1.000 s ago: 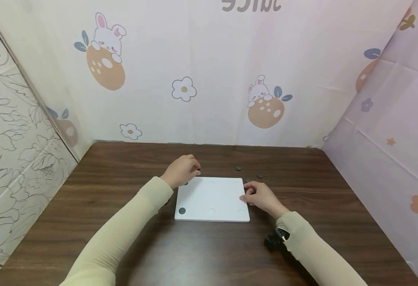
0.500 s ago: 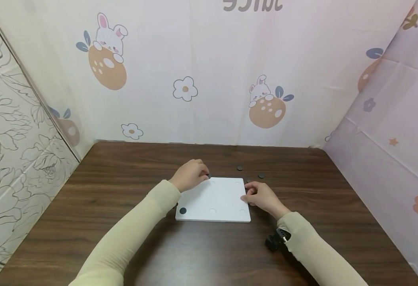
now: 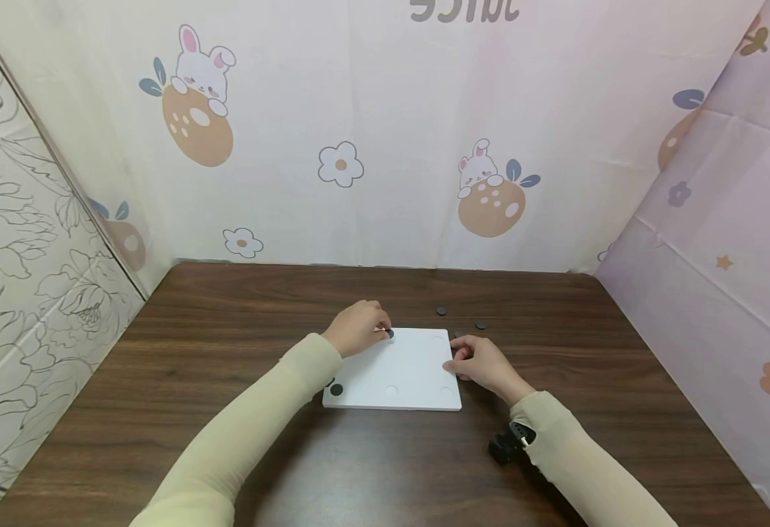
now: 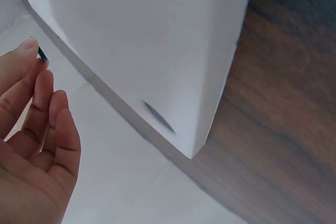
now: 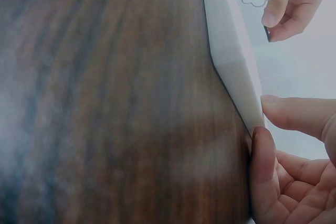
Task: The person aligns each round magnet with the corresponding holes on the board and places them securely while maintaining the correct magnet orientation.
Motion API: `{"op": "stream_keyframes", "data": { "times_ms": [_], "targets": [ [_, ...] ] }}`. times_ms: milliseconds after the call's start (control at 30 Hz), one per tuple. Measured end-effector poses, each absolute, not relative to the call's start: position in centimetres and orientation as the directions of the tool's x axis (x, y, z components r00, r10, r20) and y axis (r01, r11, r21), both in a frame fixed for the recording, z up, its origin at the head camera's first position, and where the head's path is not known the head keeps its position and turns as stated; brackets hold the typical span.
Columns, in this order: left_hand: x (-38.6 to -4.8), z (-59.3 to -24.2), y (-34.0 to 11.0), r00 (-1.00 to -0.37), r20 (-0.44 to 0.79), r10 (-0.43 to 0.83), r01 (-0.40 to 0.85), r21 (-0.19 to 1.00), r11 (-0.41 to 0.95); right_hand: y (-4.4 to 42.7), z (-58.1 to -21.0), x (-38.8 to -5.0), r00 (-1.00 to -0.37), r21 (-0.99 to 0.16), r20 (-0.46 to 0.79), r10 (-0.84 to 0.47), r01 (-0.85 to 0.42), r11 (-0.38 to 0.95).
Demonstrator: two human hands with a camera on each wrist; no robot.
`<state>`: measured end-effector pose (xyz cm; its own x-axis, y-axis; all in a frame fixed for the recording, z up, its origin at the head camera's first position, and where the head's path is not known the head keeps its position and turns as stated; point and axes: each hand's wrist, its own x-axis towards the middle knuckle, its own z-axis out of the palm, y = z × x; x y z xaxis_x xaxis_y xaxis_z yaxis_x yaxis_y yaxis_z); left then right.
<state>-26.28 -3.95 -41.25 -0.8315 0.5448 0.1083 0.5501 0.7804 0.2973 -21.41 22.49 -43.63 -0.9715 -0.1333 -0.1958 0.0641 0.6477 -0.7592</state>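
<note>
A white rectangular board [image 3: 414, 369] with shallow round recesses lies flat on the table. My left hand [image 3: 357, 327] pinches a small black disc [image 3: 390, 334] between thumb and fingertips at the board's back edge, over the middle recess there. The left wrist view shows this disc [image 4: 42, 54] edge-on, apart from the board. Another black disc [image 3: 336, 390] sits in the front left corner recess. My right hand [image 3: 484, 364] holds the board's right edge; in the right wrist view its thumb [image 5: 296, 115] rests at the upper edge, fingers against the side. The left forearm hides the board's back left corner.
Behind the board lie loose black discs: one disc [image 3: 440, 311] at the back, another disc [image 3: 480, 326] to its right, and a partly hidden disc [image 3: 457, 334] by my right fingers. The brown wooden table [image 3: 227, 293] ends at a patterned curtain [image 3: 398, 205].
My left hand has moved right and slightly toward me, carrying the black disc from behind the board to the back middle recess. My right hand has stayed at the board's edge.
</note>
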Motion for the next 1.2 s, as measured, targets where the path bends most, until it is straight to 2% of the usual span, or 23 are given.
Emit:
{"op": "stream_keyframes", "data": {
  "times_ms": [433,800,1200],
  "targets": [
    [-26.54,-41.56,-3.36,-0.842,0.078,0.533,0.534,0.26,0.805,22.49,-43.67,-21.45,-0.971,-0.755,-0.198,-0.134,0.064,0.653],
    [-26.87,-41.92,-3.05,-0.855,0.032,0.518,0.506,0.274,0.818,22.49,-43.76,-21.52,-0.971,-0.75,-0.199,-0.132,0.064,0.658],
    [-27.04,-42.23,-2.93,-0.843,0.046,0.536,0.53,0.249,0.811,22.5,-43.78,-21.46,-0.971,-0.758,-0.198,-0.136,0.064,0.649]
  ]
}}
